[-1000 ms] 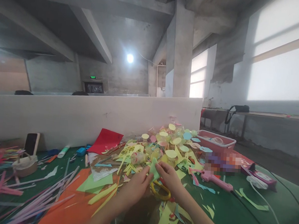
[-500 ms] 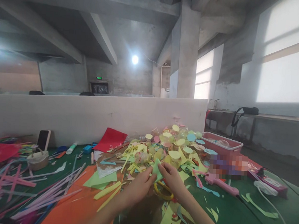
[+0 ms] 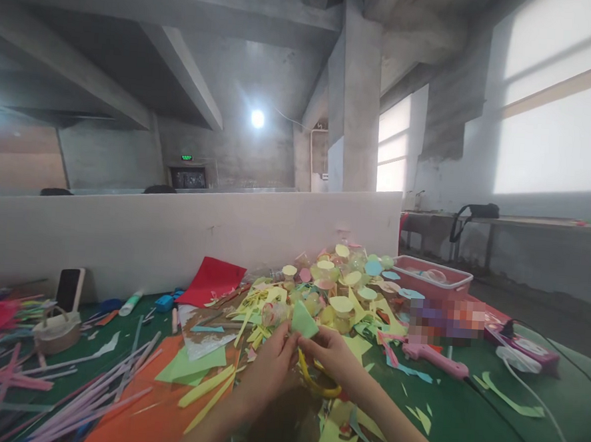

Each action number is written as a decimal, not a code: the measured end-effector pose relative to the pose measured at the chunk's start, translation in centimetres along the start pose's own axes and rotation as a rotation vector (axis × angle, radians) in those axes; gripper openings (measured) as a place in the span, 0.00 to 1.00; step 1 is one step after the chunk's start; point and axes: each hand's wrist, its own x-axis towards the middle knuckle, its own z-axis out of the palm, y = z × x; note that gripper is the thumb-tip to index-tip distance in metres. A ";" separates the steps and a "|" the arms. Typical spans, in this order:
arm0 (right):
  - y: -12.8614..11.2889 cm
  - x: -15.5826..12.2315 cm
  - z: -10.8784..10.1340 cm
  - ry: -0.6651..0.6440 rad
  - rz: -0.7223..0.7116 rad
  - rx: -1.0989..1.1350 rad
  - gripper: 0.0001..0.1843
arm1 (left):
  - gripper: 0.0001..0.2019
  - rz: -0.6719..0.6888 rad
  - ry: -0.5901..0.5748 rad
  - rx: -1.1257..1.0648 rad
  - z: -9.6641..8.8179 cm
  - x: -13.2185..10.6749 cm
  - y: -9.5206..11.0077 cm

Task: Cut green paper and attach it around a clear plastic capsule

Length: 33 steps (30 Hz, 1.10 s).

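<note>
A small piece of light green paper is pinched between my two hands above the middle of the table. My left hand grips its lower left side, fingers pressed together. On the right edge, my right hand has thumb and fingers closed on it. Just under my right hand shows a yellow looped handle, which looks like that of scissors; whether it rests on the table or hangs from the hand I cannot tell. Ahead of my hands lies a heap of clear bottle pieces topped with paper discs.
Orange sheets, green paper and pink straws spread to the left, near a phone. A pink glue gun, a pink bin and a power strip stand right. A white partition closes the back.
The green paper has turned and now stands up as a wider, pointed shape between my fingers. My view has swung slightly right, so things sit further left.
</note>
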 end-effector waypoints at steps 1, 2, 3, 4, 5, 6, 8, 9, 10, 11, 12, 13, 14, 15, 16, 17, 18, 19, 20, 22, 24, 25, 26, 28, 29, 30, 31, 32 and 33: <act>-0.1 0.0 0.0 -0.010 -0.004 0.009 0.24 | 0.26 0.000 0.002 -0.002 0.0 0.0 -0.1; -0.1 0.0 0.0 -0.021 -0.010 0.021 0.24 | 0.26 0.001 0.004 -0.002 0.1 0.0 -0.1; -0.2 -0.1 -0.1 -0.033 -0.016 0.033 0.24 | 0.27 0.002 0.007 -0.003 0.1 0.0 -0.2; -0.3 -0.1 -0.1 -0.043 -0.021 0.039 0.24 | 0.27 0.000 0.014 -0.004 0.1 0.0 -0.2; -0.4 -0.1 -0.2 -0.053 -0.024 0.039 0.24 | 0.28 -0.005 0.019 -0.005 0.1 0.0 -0.2; -0.5 -0.2 -0.3 -0.061 -0.025 0.032 0.23 | 0.28 -0.016 0.021 -0.005 0.1 0.0 -0.1; -0.8 -0.2 -0.5 -0.071 -0.016 0.014 0.22 | 0.28 -0.050 0.019 -0.008 0.1 -0.1 0.1; -1.0 -0.2 -0.7 -0.073 -0.010 0.015 0.22 | 0.27 -0.066 0.013 -0.018 0.1 -0.1 0.2; -1.2 -0.2 -0.9 -0.073 -0.006 0.019 0.23 | 0.27 -0.076 0.004 -0.034 0.1 -0.1 0.4; -1.5 -0.2 -1.1 -0.071 -0.006 0.022 0.24 | 0.27 -0.079 -0.005 -0.055 0.1 -0.2 0.5; -1.7 -0.2 -1.4 -0.068 -0.014 0.018 0.26 | 0.27 -0.075 -0.015 -0.076 0.1 -0.2 0.7; -2.0 -0.2 -1.6 -0.065 -0.030 0.007 0.27 | 0.28 -0.068 -0.024 -0.095 0.1 -0.2 0.8; -2.2 -0.2 -1.7 -0.063 -0.048 -0.008 0.28 | 0.28 -0.066 -0.032 -0.109 0.1 -0.2 0.8; -2.3 -0.2 -1.9 -0.060 -0.063 -0.021 0.28 | 0.28 -0.070 -0.039 -0.118 0.1 -0.1 0.8; -2.3 -0.1 -1.9 -0.057 -0.075 -0.033 0.29 | 0.28 -0.076 -0.043 -0.124 0.1 -0.1 0.7; -2.2 -0.1 -1.9 -0.051 -0.082 -0.039 0.28 | 0.28 -0.084 -0.042 -0.127 0.1 -0.1 0.6; -1.9 0.0 -1.8 -0.043 -0.082 -0.043 0.28 | 0.28 -0.090 -0.038 -0.130 0.1 0.0 0.4; -1.7 0.1 -1.7 -0.033 -0.080 -0.048 0.28 | 0.28 -0.089 -0.032 -0.129 0.1 0.1 0.2; -1.3 0.1 -1.5 -0.022 -0.079 -0.056 0.28 | 0.28 -0.085 -0.029 -0.126 0.1 0.2 0.0; -0.7 0.2 -1.3 0.007 -0.075 -0.076 0.28 | 0.27 -0.082 -0.048 -0.113 -0.1 0.4 -0.4; -0.2 0.3 -1.2 0.032 -0.070 -0.095 0.28 | 0.27 -0.087 -0.097 -0.103 -0.2 0.6 -0.5; -0.1 0.4 -1.2 0.043 -0.068 -0.105 0.27 | 0.27 -0.088 -0.122 -0.095 -0.4 0.7 -0.5; 0.0 0.4 -1.3 0.053 -0.066 -0.112 0.27 | 0.27 -0.085 -0.145 -0.087 -0.5 0.8 -0.4; -0.1 0.4 -1.3 0.075 -0.074 -0.117 0.27 | 0.26 -0.060 -0.176 -0.066 -0.8 0.9 -0.1; -0.1 0.4 -1.3 0.089 -0.083 -0.116 0.27 | 0.25 -0.046 -0.192 -0.057 -1.0 0.9 0.0; -0.2 0.3 -1.3 0.104 -0.095 -0.113 0.27 | 0.25 -0.036 -0.206 -0.055 -1.2 1.0 0.0; -0.3 0.3 -1.3 0.116 -0.109 -0.108 0.28 | 0.25 -0.030 -0.222 -0.056 -1.4 1.1 0.0; -0.4 0.3 -1.2 0.124 -0.121 -0.103 0.28 | 0.25 -0.027 -0.240 -0.060 -1.6 1.2 0.0; -0.5 0.2 -1.2 0.130 -0.131 -0.102 0.28 | 0.25 -0.027 -0.256 -0.062 -1.8 1.3 0.0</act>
